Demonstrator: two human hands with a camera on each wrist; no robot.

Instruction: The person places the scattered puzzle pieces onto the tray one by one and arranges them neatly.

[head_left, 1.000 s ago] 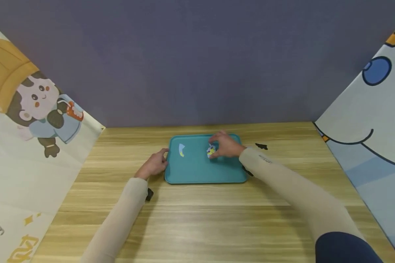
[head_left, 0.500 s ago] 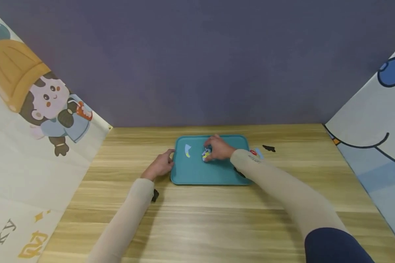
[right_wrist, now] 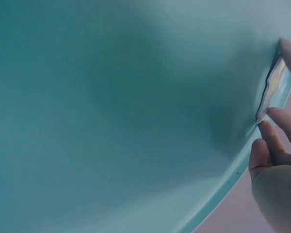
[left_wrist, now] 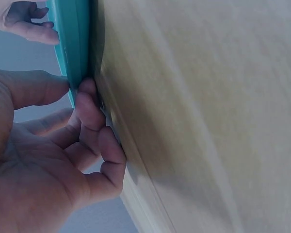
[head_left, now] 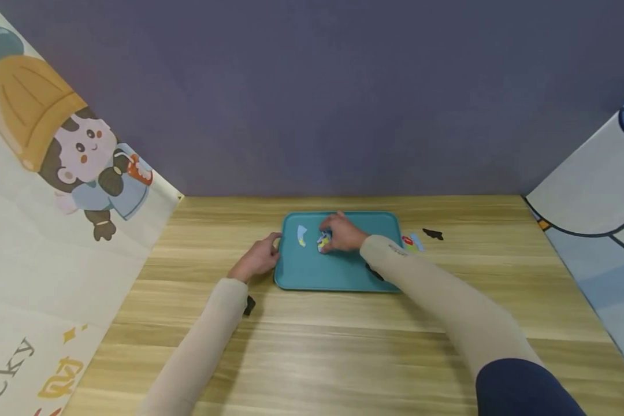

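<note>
On the teal tray (head_left: 338, 277), my right hand (head_left: 343, 232) holds a flat, irregular puzzle piece (head_left: 323, 241) patterned in yellow, white and blue, thumb at one end and fingertips at the other. The right wrist view shows this puzzle piece (right_wrist: 271, 90) edge-on, lying low against the tray surface. Just left of it lies a curved light-blue piece (head_left: 301, 236) with a yellow tip, a small gap between them. My left hand (head_left: 262, 257) pinches the tray's left rim; in the left wrist view its thumb is on top of the tray rim (left_wrist: 77, 43) and curled fingers are beneath.
A dark piece (head_left: 374, 273) is partly under my right sleeve. Red, green and blue pieces (head_left: 412, 242) lie right of the tray, with a black piece (head_left: 433, 234) beyond. Another black piece (head_left: 249, 305) sits by my left sleeve. A grey-blue wall (head_left: 343, 104) rises behind the table.
My right hand has slid the puzzle piece leftward across the tray, closer to the light-blue piece. Colourful pieces right of the tray have come out from behind the sleeve. The left hand keeps its hold.
</note>
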